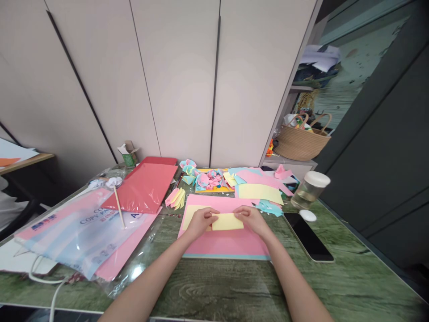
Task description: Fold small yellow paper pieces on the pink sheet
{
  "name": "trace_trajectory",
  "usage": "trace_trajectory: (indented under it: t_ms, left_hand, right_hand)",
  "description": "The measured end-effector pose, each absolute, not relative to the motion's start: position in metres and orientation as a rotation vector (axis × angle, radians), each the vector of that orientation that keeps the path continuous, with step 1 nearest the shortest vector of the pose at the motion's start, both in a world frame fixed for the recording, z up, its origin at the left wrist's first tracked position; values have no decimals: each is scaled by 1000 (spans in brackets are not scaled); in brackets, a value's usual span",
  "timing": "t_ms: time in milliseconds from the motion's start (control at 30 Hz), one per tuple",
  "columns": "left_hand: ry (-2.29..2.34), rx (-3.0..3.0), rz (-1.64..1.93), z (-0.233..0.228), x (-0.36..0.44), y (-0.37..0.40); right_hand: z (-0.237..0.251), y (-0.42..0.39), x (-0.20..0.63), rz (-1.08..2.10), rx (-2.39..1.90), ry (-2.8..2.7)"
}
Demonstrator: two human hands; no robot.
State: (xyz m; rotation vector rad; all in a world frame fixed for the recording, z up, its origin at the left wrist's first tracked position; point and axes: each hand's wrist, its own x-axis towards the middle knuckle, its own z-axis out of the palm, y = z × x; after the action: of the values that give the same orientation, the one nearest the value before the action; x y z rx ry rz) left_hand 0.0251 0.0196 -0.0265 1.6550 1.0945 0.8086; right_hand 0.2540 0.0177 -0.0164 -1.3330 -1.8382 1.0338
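A small yellow paper strip is stretched between my two hands above a pink sheet of paper. My left hand pinches its left end between thumb and fingers. At the opposite end, my right hand pinches the upper right corner. Another piece of yellow paper lies on the pink sheet, partly under my left hand. Beneath the pink sheet a blue edge shows along the front. Folded pink and yellow strips sit just beyond the sheet's left corner.
Crumpled paper flowers and cut paper lie at the back. A phone, a white lid and a capped jar stand or lie right. Red sheets and a plastic paper pack cover the left.
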Motion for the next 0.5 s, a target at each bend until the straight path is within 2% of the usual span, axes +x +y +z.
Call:
trace_trajectory:
  t_ms: [233, 500]
  left_hand:
    - [1169, 1721, 741, -32, 26, 19]
    - [1309, 1909, 700, -31, 31, 21]
  right_hand:
    - [-15, 16, 254, 944, -1393, -1958]
    - [-18, 12, 250, 677, -1503, -2173]
